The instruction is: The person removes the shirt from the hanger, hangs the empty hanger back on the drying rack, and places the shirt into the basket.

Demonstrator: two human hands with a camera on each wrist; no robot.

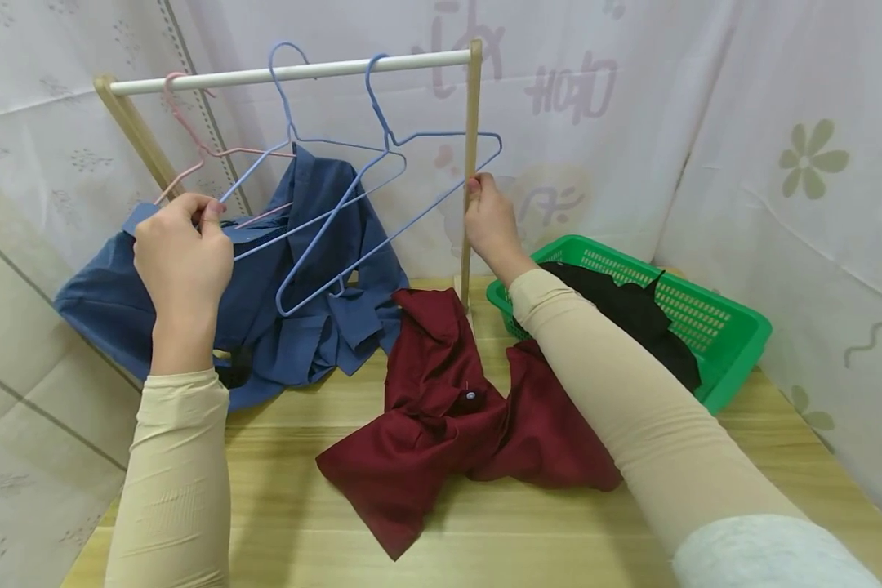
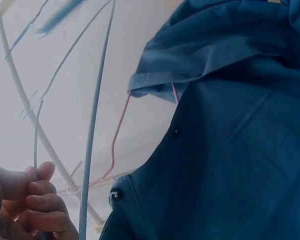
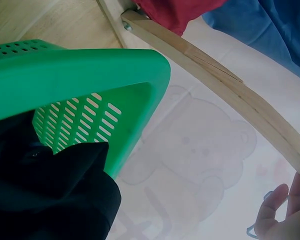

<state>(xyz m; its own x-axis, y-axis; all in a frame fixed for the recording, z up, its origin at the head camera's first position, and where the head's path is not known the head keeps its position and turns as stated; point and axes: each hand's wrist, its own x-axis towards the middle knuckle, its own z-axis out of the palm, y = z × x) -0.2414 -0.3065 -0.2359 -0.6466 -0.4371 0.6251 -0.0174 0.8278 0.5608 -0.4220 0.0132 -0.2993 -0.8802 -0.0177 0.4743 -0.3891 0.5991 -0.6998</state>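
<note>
A person's left hand (image 1: 184, 253), at nine o'clock in the head view, pinches one shoulder of a light-blue wire clothes hanger (image 1: 257, 171) whose hook is looped over a slim white rail (image 1: 412, 62) at eleven o'clock. The right hand (image 1: 494, 219), at one o'clock, grips a pale wooden post (image 1: 473, 114) at the rail's end; whether it also touches wire, one cannot tell. A second light-blue wire hanger (image 1: 387, 143) hangs bare between the hands, its far corner reaching past the post. At ten o'clock, a pink wire hanger (image 1: 204, 151) carries a dark-blue buttoned cloth garment (image 1: 250, 322), which spills onto a light wood-grain tabletop (image 1: 287, 506). Lying crumpled at six o'clock is a maroon cloth garment (image 1: 441, 441) with a small pale button (image 1: 471, 396). At three o'clock, a green perforated plastic basket (image 1: 742, 343) holds black fabric (image 1: 639, 306), partly hidden by the right arm's beige sleeve (image 1: 632, 408).
</note>
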